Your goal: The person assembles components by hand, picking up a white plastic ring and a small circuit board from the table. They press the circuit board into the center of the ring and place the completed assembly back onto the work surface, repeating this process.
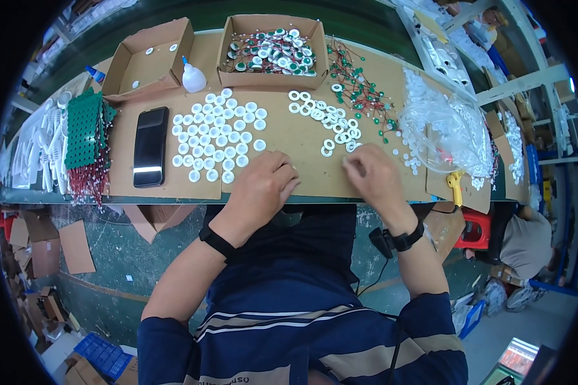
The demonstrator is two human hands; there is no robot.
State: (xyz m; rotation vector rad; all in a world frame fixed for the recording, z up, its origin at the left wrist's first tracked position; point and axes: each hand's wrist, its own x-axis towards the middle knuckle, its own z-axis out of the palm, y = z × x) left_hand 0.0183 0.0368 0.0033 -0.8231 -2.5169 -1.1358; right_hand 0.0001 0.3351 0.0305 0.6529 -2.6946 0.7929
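My left hand (263,187) is at the front edge of the cardboard-covered table, fingers curled together; whatever they may hold is hidden. Just beyond it, to the left, lie many round white caps (209,136) spread in a loose patch. Across a short gap, my right hand (374,174) has its thumb and fingers drawn together, and I cannot make out anything between them. White rings (331,117) lie in a group right beyond those fingertips. Further back on the right are small green discs with red wires (359,86), heaped loosely.
A box of wired white-and-green pieces (273,80) stands at the back beside a shallower box (112,80) and a squeeze bottle (193,77). Left are a phone (150,144) and stacked green boards (85,128). Right are a plastic bag (453,131) and a yellow-handled tool (455,187).
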